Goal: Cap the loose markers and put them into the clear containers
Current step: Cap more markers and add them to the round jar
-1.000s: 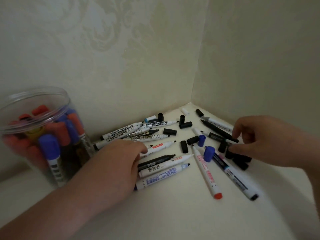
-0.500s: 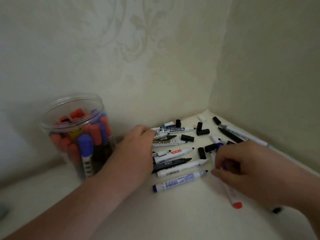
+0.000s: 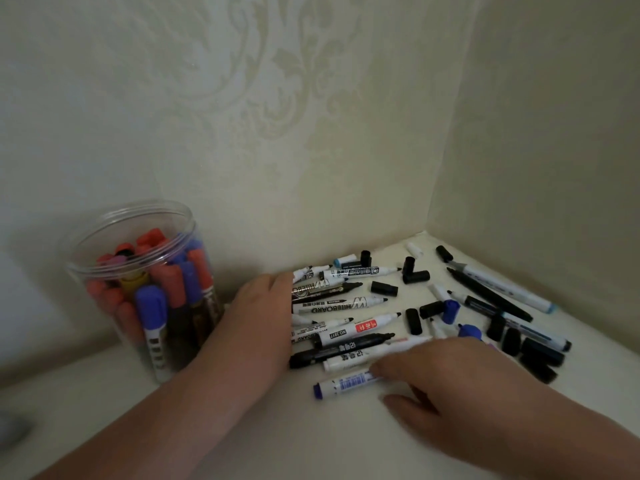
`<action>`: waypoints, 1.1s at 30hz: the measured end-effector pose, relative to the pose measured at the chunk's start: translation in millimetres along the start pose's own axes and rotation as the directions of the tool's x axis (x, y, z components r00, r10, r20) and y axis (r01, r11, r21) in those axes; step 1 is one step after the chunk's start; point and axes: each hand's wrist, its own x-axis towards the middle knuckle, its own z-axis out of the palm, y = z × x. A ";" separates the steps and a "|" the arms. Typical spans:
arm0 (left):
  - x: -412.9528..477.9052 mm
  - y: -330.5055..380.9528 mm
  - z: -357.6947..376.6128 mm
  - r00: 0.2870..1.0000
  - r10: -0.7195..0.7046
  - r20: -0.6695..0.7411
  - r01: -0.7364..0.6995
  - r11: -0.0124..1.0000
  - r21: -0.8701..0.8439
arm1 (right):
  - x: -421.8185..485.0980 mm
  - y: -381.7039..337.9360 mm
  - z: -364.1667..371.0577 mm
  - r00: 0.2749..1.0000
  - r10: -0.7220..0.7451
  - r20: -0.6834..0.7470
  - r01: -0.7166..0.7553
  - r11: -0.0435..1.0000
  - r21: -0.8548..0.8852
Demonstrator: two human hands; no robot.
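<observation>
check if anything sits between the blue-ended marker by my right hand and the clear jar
Yes: the left hand and its forearm lie between the blue-ended marker and the clear jar. No lid shows on the jar.

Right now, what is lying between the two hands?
Between the left hand and the right hand, the head view shows a black marker, a white marker and a blue-ended marker nearest the right hand.
</observation>
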 end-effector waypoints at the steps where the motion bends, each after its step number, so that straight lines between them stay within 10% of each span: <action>1: 2.4 0.9 1.1 1.000 0.004 0.025 -0.005 0.999 0.037 | 0.0 1.1 0.4 1.000 0.002 0.008 -0.002 1.000 -0.010; 12: 7.5 8.1 4.4 0.999 -0.009 -0.035 0.008 0.999 -0.039 | -1.8 0.5 3.4 0.999 0.030 -0.025 -0.030 1.000 0.004; 15: 5.6 9.3 0.6 0.999 0.003 -0.033 -0.014 0.945 -0.328 | -2.6 2.4 6.7 0.998 0.028 -0.064 -0.026 0.999 0.026; 16: 5.9 11.4 -3.1 1.000 -0.012 0.004 0.012 0.835 -0.550 | -2.8 2.5 6.8 0.996 0.028 -0.088 -0.025 0.999 0.035; 18: 4.3 20.1 -13.7 0.984 -0.011 0.177 0.173 0.275 -0.946 | -3.2 3.1 7.8 0.992 0.034 -0.120 -0.029 0.999 0.044; 19: 2.8 24.2 -15.8 0.966 0.055 0.251 0.253 -0.027 -0.967 | -2.4 4.0 8.8 0.990 0.027 -0.135 -0.020 0.998 0.055; 21: -1.3 31.7 -13.4 0.938 0.188 0.290 0.337 -0.312 -0.888 | -0.8 10.6 15.0 0.980 0.002 -0.197 0.005 0.999 0.038; 25: -11.3 39.3 5.4 0.906 0.322 0.276 0.385 -0.353 -0.853 | 1.7 12.3 17.0 0.874 0.138 -0.467 0.089 0.897 0.433; 29: -12.5 42.4 11.9 0.902 0.368 0.226 0.362 -0.360 -0.860 | 4.0 4.1 10.5 0.871 0.288 -0.397 0.120 0.659 0.742; 33: -14.7 44.4 13.4 0.894 0.392 0.216 0.372 -0.381 -0.846 | 5.2 -0.4 13.7 0.892 0.274 -0.359 0.102 0.652 0.751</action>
